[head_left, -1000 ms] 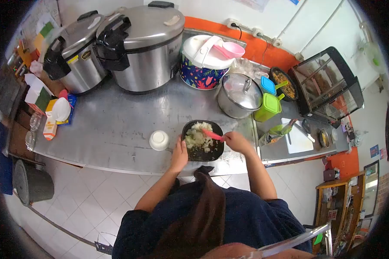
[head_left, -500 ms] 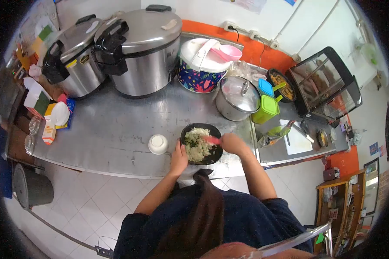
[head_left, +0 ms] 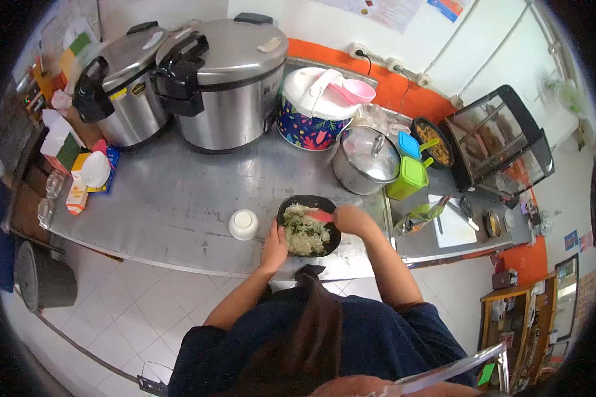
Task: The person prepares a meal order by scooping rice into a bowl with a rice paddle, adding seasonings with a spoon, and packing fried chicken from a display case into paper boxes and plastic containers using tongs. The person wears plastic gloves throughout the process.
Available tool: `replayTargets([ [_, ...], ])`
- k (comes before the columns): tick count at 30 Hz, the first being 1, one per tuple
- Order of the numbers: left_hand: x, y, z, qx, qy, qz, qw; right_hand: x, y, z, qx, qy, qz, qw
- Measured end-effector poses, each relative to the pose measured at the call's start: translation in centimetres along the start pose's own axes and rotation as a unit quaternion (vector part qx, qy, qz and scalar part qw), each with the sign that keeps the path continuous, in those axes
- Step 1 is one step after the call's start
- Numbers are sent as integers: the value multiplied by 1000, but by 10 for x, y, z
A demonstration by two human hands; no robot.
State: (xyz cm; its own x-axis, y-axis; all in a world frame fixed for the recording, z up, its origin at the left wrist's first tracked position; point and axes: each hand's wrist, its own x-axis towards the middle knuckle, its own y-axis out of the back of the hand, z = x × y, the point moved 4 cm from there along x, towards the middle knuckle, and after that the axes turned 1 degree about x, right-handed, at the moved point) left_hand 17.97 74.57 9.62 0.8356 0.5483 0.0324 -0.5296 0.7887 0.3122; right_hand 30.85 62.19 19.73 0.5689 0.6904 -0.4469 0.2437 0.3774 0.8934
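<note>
Bowl: our black bowl (head_left: 304, 198) sits at the near edge of the steel counter (head_left: 179, 192), heaped with rice (head_left: 303, 235) flecked with greens.
Handling: we judge it light, stiff and apt to slide on the steel. The side rim is the place to hold it.
Left hand (head_left: 275, 245): curled on the bowl's left rim, gripping it.
Right hand (head_left: 351, 220): closed round a pink spatula (head_left: 321, 216), blade in the rice.
Around: a white cup (head_left: 244, 223) just left; a lidded steel pot (head_left: 367, 159) beyond.

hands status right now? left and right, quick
Left hand: touching the black bowl at its rim; grip cannot be told.
Right hand: closed on the red utensil, tip in the rice.
</note>
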Motion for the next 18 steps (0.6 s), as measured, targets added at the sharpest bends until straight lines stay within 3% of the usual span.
replayTargets([
  [1, 0, -1, -1, 17, -13, 0, 1000, 11, -12, -4, -2, 4, -1, 1000],
  [3, -2, -2, -3, 36, -24, 0, 999, 38, -35, -22, 44, 6, 128, 991],
  [4, -2, -3, -3, 47, -13, 15, 999, 44, -44, -26, 45, 9, 125, 991],
  [6, -4, 0, 2, 58, 3, 28, 998, 49, -71, -38, 34, 67, -4, 997],
  [8, -5, 5, 10, -1, 98, -54, 994, 39, -75, -23, 38, 65, -16, 997],
  [9, -3, 4, 6, -1, 94, -54, 994, 35, -73, -11, 39, 62, -23, 997],
  [11, 1, 0, -7, 41, -7, 16, 999, -7, -11, -7, 30, -1, -8, 1000],
  [14, 7, -8, -31, -4, -30, 3, 1000, -26, -2, 19, -31, 1, -63, 998],
  [18, -1, -9, -23, -20, 39, -45, 998, -10, -36, -10, 1, 68, -68, 995],
])
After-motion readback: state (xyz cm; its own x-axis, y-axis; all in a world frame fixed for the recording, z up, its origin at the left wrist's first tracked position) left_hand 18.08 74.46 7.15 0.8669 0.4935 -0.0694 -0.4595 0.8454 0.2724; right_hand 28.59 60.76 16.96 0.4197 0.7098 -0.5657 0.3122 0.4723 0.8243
